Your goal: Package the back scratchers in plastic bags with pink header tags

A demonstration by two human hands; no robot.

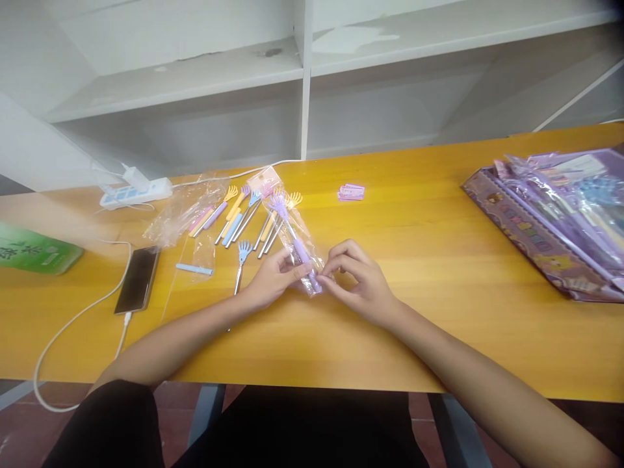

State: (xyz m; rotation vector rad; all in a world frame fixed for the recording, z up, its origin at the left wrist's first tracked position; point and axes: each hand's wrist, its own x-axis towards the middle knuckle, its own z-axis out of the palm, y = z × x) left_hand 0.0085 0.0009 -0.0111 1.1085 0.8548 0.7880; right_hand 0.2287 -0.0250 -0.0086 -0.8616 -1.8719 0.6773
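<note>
In the head view, the left hand (273,278) is gripping a shiny clear bag (311,242); a long purple scratcher (298,248) is lying slanted inside. Its handle end (314,283) is sitting beside the fingers of the right hand (363,285), its claw (279,204) pointing away leftward. Those fingers are resting close together; I cannot tell whether they are pinching.

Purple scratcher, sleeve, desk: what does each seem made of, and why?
Purple scratcher: likely plastic, evenly coloured, with a silvery, probably metal shaft. Sleeve: clear plastic film, by its glints and creases. Desk: wood or wood-look laminate, satiny; faint streaks resemble grain.
</note>
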